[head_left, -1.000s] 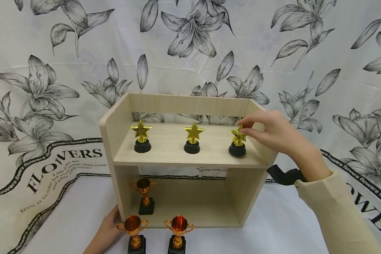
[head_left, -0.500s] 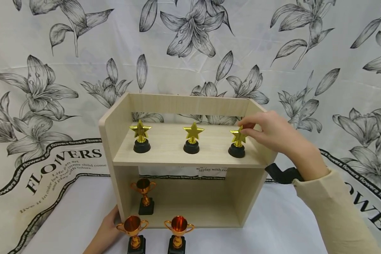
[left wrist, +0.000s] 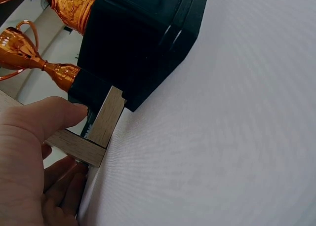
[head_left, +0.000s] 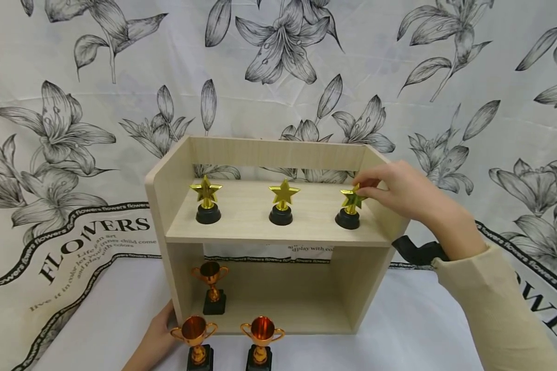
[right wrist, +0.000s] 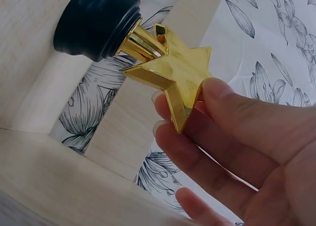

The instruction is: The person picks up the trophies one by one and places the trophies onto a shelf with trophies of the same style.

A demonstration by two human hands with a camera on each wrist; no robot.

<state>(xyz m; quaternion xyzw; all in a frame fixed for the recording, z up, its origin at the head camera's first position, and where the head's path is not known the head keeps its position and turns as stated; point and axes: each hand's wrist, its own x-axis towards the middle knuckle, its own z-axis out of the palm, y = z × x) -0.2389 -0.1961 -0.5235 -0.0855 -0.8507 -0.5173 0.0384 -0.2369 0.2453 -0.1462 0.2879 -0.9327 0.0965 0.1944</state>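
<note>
My right hand (head_left: 401,193) pinches a tip of a gold star trophy (head_left: 348,218) between thumb and fingers. This trophy has a round black base and is at the right end of the wooden shelf unit's (head_left: 278,240) upper board; in the right wrist view its gold star (right wrist: 182,70) tilts in the grip. Two matching star trophies, one at left (head_left: 208,212) and one in the middle (head_left: 281,214), stand on the same board. Low on the left, my left hand (head_left: 155,332) grips the unit's side panel (left wrist: 79,147), thumb on the inner side, fingers outside.
An orange-bronze cup trophy (head_left: 212,288) stands at the left of the lower compartment. Two more cups, one at left (head_left: 195,332) and one beside it (head_left: 261,332), stand on the white tablecloth (head_left: 399,324) in front. A flower-print cloth (head_left: 278,103) hangs behind.
My right hand and the star trophy it pinches have shifted slightly to the right. The left hand stays at the side panel, and the other trophies keep their places.
</note>
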